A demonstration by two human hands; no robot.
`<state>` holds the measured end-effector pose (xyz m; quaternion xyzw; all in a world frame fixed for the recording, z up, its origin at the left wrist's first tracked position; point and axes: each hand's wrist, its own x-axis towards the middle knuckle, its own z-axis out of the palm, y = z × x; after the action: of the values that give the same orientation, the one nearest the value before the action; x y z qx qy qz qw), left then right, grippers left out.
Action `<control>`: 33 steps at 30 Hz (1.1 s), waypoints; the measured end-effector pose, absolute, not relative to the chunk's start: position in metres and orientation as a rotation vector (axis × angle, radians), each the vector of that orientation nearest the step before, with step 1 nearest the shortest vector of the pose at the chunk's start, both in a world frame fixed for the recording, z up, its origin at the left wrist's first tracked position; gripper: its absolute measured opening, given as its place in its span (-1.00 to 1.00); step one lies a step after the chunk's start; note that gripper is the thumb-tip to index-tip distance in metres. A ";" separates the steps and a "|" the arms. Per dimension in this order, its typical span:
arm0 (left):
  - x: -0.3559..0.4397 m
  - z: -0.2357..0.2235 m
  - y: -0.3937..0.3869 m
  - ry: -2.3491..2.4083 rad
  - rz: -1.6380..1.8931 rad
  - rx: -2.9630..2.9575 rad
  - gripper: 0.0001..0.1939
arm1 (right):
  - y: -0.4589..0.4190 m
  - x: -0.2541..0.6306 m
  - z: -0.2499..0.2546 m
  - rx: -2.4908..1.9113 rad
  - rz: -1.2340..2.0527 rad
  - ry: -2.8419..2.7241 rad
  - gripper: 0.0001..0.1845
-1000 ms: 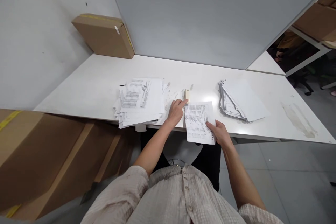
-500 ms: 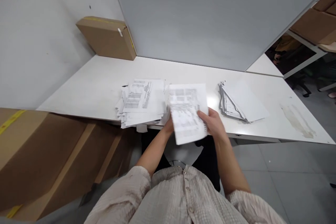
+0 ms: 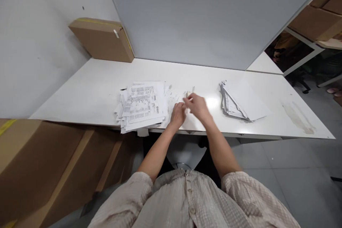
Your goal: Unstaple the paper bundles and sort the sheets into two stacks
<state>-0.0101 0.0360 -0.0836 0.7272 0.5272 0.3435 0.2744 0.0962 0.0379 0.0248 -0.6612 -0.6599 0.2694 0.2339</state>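
Note:
My left hand [image 3: 178, 114] is closed over the table's front part, fingertips pinched together. Close against it, my right hand [image 3: 198, 107] is closed too and slightly blurred. Anything between the fingertips is too small to make out. Small pale scraps [image 3: 193, 88] lie on the white tabletop just beyond the fingers. To the left is an uneven stack of printed paper sheets [image 3: 144, 105], its top sheet covered in columns of text. Another fanned pile of papers [image 3: 242, 103] lies to the right, a blank sheet on top.
A flat cardboard box [image 3: 100, 41] leans against the wall at the back left. Large cardboard cartons [image 3: 58, 160] stand below the table's left front edge. A grey panel [image 3: 181, 17] rises behind the white table [image 3: 272, 114]. Shelving with boxes [image 3: 315, 21] is at right.
The printed sheet held in both hands has left them, and the left stack shows a different top sheet. My hands have come together above the tabletop.

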 end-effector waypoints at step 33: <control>-0.001 -0.047 0.008 0.659 1.114 0.853 -0.37 | -0.047 0.200 0.015 -1.504 0.823 -1.453 -0.58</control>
<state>-0.0011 0.0078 -0.0475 0.3852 0.2974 0.5028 0.7145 0.2003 -0.0474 0.0153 -0.6033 -0.5832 0.3300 0.4324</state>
